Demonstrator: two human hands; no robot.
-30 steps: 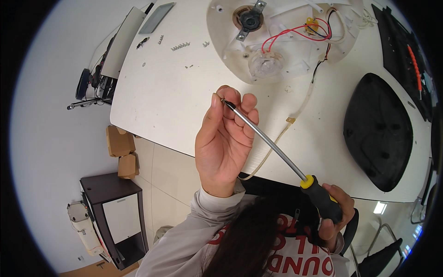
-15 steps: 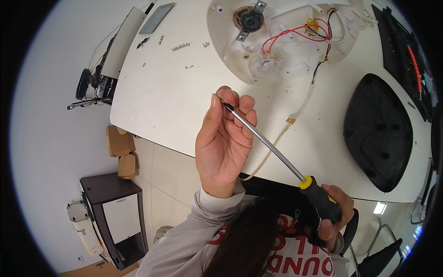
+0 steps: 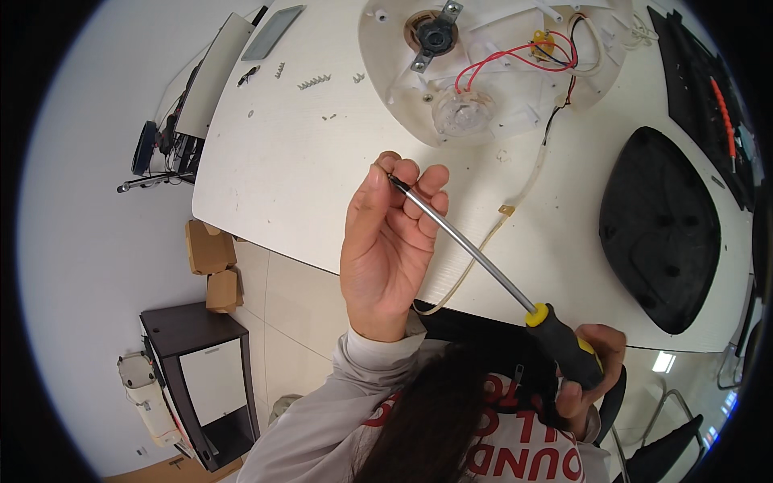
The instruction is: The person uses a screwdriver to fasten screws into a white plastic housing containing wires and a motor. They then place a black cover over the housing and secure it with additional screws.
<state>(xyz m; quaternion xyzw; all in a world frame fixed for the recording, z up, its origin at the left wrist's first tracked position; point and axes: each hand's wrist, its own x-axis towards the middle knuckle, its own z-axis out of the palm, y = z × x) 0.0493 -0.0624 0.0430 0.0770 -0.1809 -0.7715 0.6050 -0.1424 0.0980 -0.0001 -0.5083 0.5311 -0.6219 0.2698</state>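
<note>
My right hand point(image 3: 594, 366) is wrapped round the black and yellow handle of a screwdriver point(image 3: 475, 251) at the lower right. Its metal shaft slants up and left to my left hand point(image 3: 388, 241). There, thumb and index finger pinch together at the screwdriver's tip, on something too small to make out; the other fingers curl loosely. Beyond the left hand lies an open white plastic housing point(image 3: 394, 84), inner side up. It carries a round speaker point(image 3: 436, 34) under a metal bracket, a clear domed part point(image 3: 463, 114) and red and black wires point(image 3: 507, 53).
Small screws point(image 3: 315, 81) lie in groups at the table's far left, near a grey plate point(image 3: 274, 32). A black curved cover point(image 3: 660, 229) rests at the right. A pale cable point(image 3: 483, 241) runs from the housing to the table's near edge point(image 3: 290, 254). Cardboard boxes point(image 3: 211, 248) stand left.
The screwdriver's handle and my right hand have shifted slightly right and down. The tip stays at my left fingertips. My left hand has barely moved.
</note>
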